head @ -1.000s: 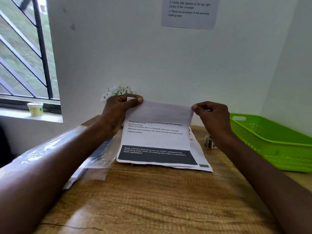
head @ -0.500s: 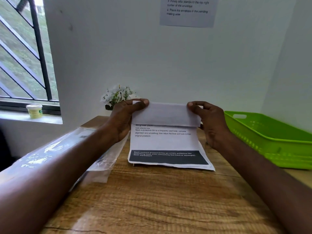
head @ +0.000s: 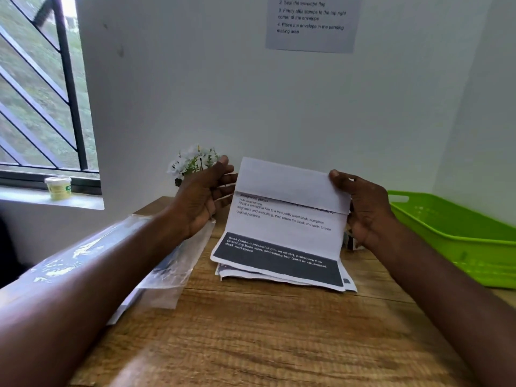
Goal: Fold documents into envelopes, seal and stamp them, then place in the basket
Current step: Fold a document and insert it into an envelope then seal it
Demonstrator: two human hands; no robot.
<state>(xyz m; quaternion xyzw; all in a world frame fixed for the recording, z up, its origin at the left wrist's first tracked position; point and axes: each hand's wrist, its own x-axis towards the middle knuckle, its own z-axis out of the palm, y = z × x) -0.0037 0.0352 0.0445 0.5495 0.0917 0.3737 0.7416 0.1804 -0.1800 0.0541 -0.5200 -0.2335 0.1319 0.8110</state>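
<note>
A printed document (head: 284, 227) with a dark band near its bottom is lifted at its far end, its near edge resting on a stack of papers (head: 237, 275). Its top third is folded down toward me as a blank flap (head: 290, 185). My right hand (head: 368, 210) pinches the flap's right edge, thumb on top. My left hand (head: 203, 199) is at the sheet's left edge with thumb and fingers spread straight; the fingertips are at the edge and do not grip it. The green basket (head: 460, 238) stands at the right.
A clear plastic sleeve (head: 173, 269) lies on the wooden table (head: 265, 344) under my left forearm. White flowers (head: 192, 160) stand by the wall, a small tub (head: 58, 187) on the window sill. An instruction sheet (head: 311, 20) hangs above. A small item (head: 350, 243) sits behind my right hand.
My left hand has let go of the flap's left corner and spread its fingers. The right hand keeps its pinch, and the sheet has tilted slightly down to the right.
</note>
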